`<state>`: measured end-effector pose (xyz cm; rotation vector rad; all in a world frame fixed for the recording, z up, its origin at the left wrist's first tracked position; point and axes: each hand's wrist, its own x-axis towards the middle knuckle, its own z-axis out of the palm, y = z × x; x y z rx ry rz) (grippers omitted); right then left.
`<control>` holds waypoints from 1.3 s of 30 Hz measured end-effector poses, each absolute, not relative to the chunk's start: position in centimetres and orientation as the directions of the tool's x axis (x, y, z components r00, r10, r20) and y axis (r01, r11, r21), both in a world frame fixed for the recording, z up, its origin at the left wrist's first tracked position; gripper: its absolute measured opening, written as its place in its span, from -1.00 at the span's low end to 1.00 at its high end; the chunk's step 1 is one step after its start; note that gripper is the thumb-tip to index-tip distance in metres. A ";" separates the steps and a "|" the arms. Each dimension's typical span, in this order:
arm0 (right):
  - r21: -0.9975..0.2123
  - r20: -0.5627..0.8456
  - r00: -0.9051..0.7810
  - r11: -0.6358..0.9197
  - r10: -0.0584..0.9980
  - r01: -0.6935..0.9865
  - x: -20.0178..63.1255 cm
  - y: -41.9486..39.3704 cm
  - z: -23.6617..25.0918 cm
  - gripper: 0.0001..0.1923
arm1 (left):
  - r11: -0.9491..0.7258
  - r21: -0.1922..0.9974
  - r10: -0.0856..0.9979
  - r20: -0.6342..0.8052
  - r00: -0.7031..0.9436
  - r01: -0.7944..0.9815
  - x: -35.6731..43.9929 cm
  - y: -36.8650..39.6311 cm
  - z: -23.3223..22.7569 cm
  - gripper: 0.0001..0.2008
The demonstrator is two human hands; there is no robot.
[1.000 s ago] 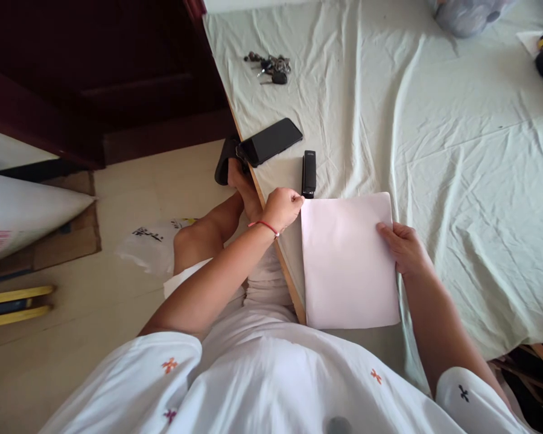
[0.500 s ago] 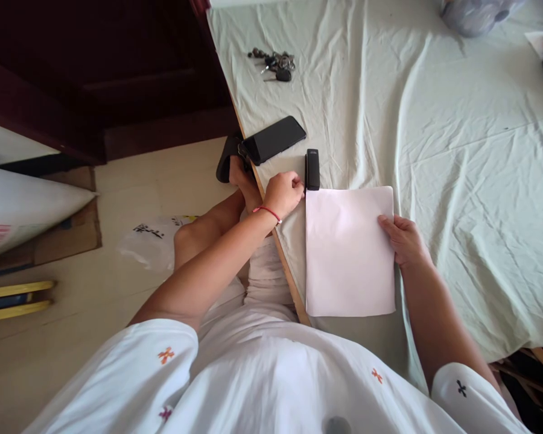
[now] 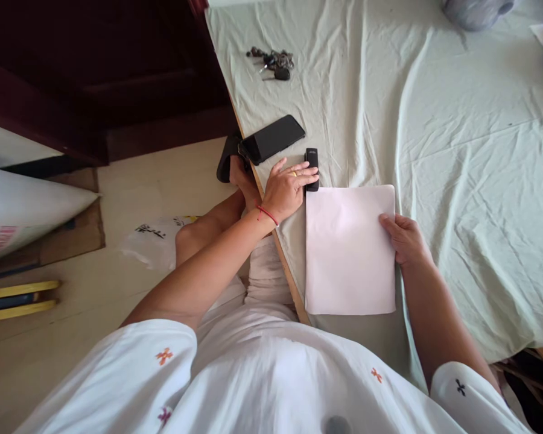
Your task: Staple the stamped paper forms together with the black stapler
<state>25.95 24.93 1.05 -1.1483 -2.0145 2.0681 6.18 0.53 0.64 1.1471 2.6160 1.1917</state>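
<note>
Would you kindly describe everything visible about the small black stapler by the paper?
The stapler is small, black and oblong, apparently plastic, lying flat and closed on the pale green sheet. It points away from the person, its near end meeting the top left corner of the white paper stack. The left hand lays open fingers across its near half. A black phone lies just beyond, apart.

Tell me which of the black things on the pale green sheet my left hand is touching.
The small black stapler, under your left hand fingers at the white paper's corner; the larger flat black case lies untouched.
</note>
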 end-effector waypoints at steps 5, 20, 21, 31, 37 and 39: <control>-0.861 -0.501 -0.704 -0.213 0.503 0.461 25.7 24.9 1.0 -0.41 | 0.459 0.574 0.677 0.268 -0.686 0.678 6.6 0.4 0.1 -0.52; -0.937 -0.345 -0.748 -0.250 0.566 0.244 31.0 20.0 1.6 -0.50 | -0.111 0.994 0.428 0.060 -0.902 0.013 14.7 -5.1 -0.9 -0.51; -0.947 -0.315 -0.752 -0.247 0.579 0.207 31.0 19.6 1.6 -0.51 | -0.198 0.969 0.472 -0.040 -0.881 -0.150 16.4 -5.8 -1.0 -0.48; -0.991 -0.135 -0.785 -0.073 0.604 0.113 28.8 15.0 0.1 -0.53 | -0.055 0.673 0.625 -0.553 -0.551 -0.738 25.7 -12.7 -2.9 -0.36; -0.981 0.000 -0.715 0.140 0.699 0.138 30.6 14.8 -1.8 -0.57 | 0.108 0.719 0.657 -0.570 -0.493 -0.686 26.7 -14.6 -4.3 -0.31; -0.988 -0.014 -0.712 0.099 0.702 0.116 30.6 15.2 -2.0 -0.56 | 0.086 0.708 0.666 -0.564 -0.488 -0.701 26.8 -14.7 -4.3 -0.32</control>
